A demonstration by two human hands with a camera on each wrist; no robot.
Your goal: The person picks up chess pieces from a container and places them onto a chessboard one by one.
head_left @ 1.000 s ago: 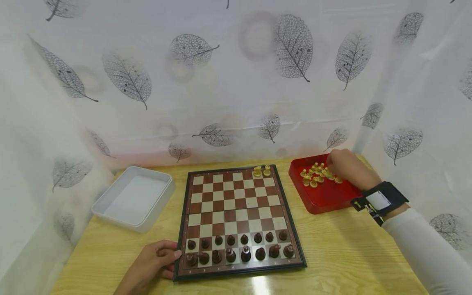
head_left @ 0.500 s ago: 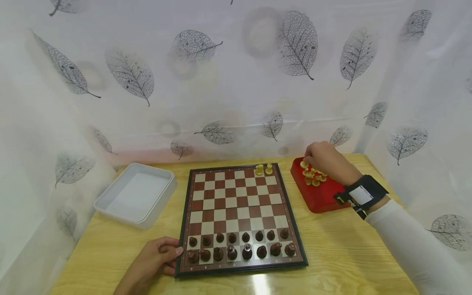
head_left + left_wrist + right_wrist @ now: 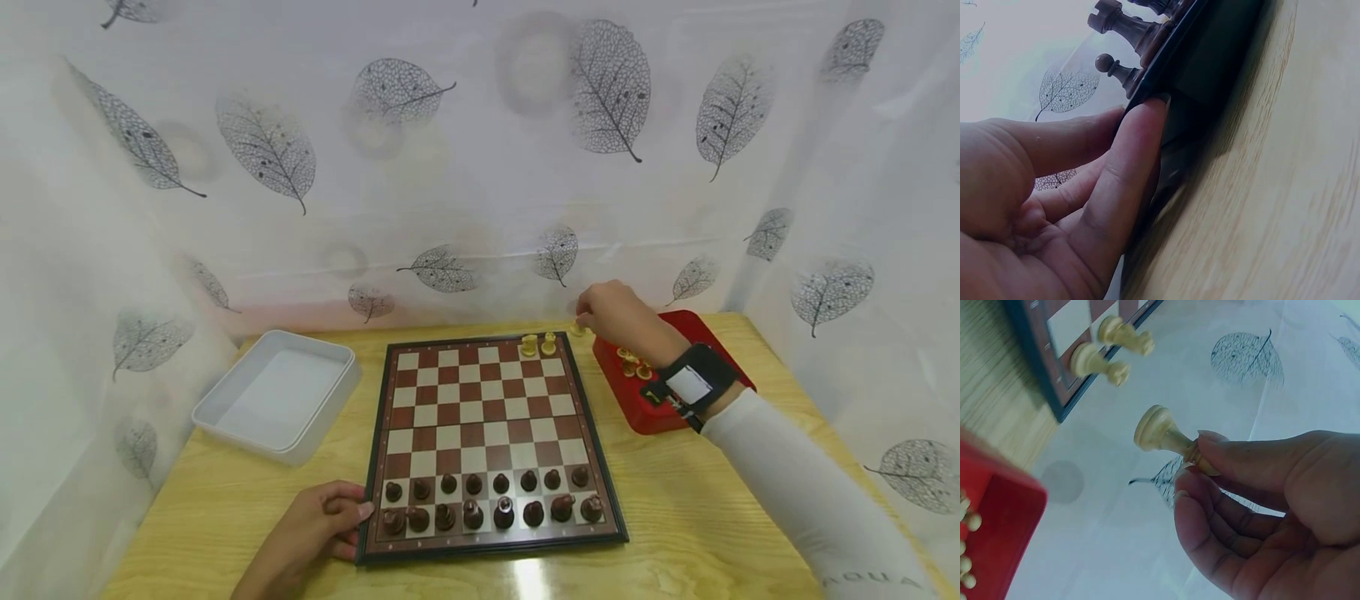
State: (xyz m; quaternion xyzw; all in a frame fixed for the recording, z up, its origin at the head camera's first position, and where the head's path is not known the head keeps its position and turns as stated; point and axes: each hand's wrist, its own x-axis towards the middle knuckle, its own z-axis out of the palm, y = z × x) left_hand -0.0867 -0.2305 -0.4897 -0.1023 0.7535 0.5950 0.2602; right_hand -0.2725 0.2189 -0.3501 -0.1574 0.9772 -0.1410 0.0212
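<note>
My right hand [image 3: 618, 315] pinches a pale yellow chess piece [image 3: 1163, 432] between thumb and fingertips. The piece is tilted with its base outward, and its top is hidden by the fingers. It hangs in the air between the red tray [image 3: 630, 412] and the far right corner of the chessboard [image 3: 472, 412]. My left hand [image 3: 318, 525] grips the board's near left edge, thumb and fingers pinching the rim [image 3: 1169, 69]. On the far right squares stand a pale rook [image 3: 549, 343] and a pale knight [image 3: 529, 345]. Dark chess pieces [image 3: 504, 512] fill the two near rows.
Several pale pieces [image 3: 643, 372] lie in the red tray, partly behind my right forearm. A white tray [image 3: 281, 400] stands left of the board on the wooden table [image 3: 187, 517]. A leaf-patterned curtain [image 3: 450, 167] hangs behind and at both sides.
My right hand has lifted a pale chess piece out of the red tray and moved left, toward the board's far right corner. The left hand has stayed on the board's edge.
</note>
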